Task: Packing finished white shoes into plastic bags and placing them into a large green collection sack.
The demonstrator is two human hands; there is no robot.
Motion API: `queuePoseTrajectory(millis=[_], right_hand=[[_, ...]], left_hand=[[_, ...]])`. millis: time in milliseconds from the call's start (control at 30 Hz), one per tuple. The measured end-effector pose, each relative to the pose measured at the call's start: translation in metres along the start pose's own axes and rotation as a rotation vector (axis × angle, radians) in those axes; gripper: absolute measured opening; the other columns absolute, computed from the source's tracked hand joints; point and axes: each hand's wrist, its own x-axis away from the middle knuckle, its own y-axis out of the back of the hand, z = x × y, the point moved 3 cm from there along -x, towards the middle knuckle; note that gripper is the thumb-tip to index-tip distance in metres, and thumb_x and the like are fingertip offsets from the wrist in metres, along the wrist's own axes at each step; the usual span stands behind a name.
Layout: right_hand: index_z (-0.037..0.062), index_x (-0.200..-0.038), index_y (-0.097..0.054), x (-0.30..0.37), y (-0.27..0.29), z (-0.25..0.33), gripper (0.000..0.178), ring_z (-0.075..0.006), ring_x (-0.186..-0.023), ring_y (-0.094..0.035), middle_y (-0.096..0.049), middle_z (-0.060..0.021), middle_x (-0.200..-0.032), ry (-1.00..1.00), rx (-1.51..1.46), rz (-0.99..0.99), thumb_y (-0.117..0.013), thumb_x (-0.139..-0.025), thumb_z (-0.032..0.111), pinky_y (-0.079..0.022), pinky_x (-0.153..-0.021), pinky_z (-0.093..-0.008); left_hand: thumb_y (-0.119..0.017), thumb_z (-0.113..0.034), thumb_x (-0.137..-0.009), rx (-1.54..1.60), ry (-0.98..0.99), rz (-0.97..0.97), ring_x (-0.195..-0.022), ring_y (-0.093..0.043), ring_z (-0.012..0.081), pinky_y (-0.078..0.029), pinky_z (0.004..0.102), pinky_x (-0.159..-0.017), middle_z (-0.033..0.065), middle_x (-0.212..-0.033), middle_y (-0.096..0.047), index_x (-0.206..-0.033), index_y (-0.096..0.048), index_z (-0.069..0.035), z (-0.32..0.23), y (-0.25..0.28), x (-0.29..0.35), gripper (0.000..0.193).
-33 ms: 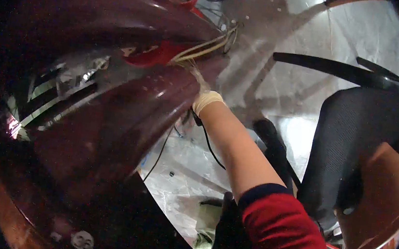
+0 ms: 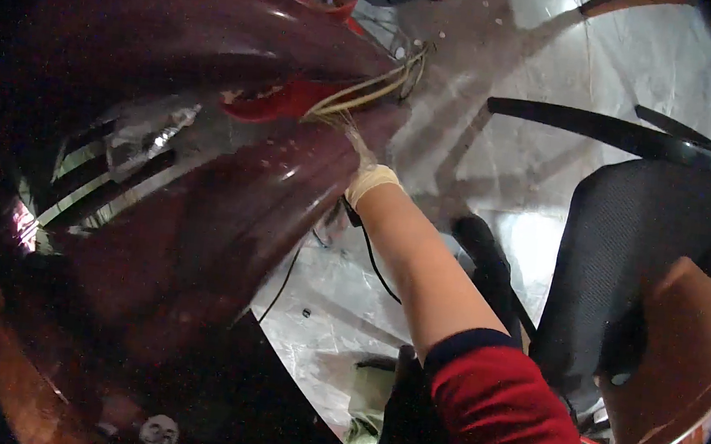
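Observation:
My right arm, in a red sleeve, reaches up from the lower right. On my right hand point(image 2: 367, 173) is a pale glove with a gathered cuff. It lies against the edge of a glossy maroon body point(image 2: 284, 162) that fills the left side. Its fingers are hidden or blurred, so their grip cannot be made out. Thin translucent strands run from the glove to a bundle of pale cords point(image 2: 360, 97). Those cords cross a red rim point(image 2: 273, 102) between two maroon parts. A black cable point(image 2: 377, 263) hangs just below the wrist. My left hand is out of view.
On the right stands a black textured chair-like pad point(image 2: 613, 249), with a curved black bar point(image 2: 591, 120) above it. A brown panel point(image 2: 687, 361) is beside the pad. Grey marble-like floor point(image 2: 468, 138) shows beyond. A round pale sticker point(image 2: 159, 433) is at lower left.

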Motion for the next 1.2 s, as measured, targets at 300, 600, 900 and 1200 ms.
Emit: queuePoseTrajectory(millis=[300,600,900,1200], right_hand=[[0.0134,-0.12,-0.067,0.002,-0.006,-0.005,0.032,-0.0303,-0.114,-0.061,-0.068,-0.0103,-0.118,0.34,0.42,-0.284,-0.054,-0.091,0.018,-0.041,-0.105,-0.0477],[0.0087,-0.104,-0.065,0.193,-0.011,-0.044,0.021,-0.0387,-0.09,-0.065,-0.066,-0.0183,-0.102,0.1,0.103,-0.529,-0.059,-0.084,0.013,-0.052,-0.078,-0.0491],[0.0014,-0.106,-0.063,0.506,0.117,0.113,0.016,-0.0063,-0.066,-0.049,-0.056,0.0005,-0.077,0.574,-0.297,-0.924,-0.05,-0.099,0.009,-0.042,-0.059,-0.0237],[0.0201,-0.14,-0.048,0.575,-0.046,0.368,0.055,-0.038,-0.131,-0.039,-0.041,-0.0156,-0.143,1.433,1.019,-0.264,-0.065,-0.088,0.026,-0.035,-0.104,-0.0554]], left_hand=[[-0.05,-0.021,-0.095,0.098,-0.088,0.028,-0.105,-0.055,0.0342,-0.047,0.0456,-0.089,0.016,-0.119,-0.056,-0.127,-0.051,0.001,-0.021,0.006,-0.011,0.039],[-0.053,-0.015,-0.093,0.118,0.04,-0.17,-0.101,-0.058,0.0347,-0.049,0.046,-0.086,0.0146,-0.116,-0.058,-0.126,-0.051,0.0,-0.073,0.135,0.044,0.037],[-0.065,-0.02,-0.088,0.301,0.346,0.026,-0.119,-0.049,0.0338,-0.038,0.045,-0.101,0.0147,-0.128,-0.053,-0.133,-0.052,-0.007,-0.129,0.258,0.082,0.049],[-0.066,-0.04,-0.086,0.132,0.439,-0.088,-0.141,-0.029,0.0318,-0.018,0.0603,-0.114,0.0085,-0.15,-0.036,-0.137,-0.051,-0.021,-0.128,0.278,0.117,0.056]])
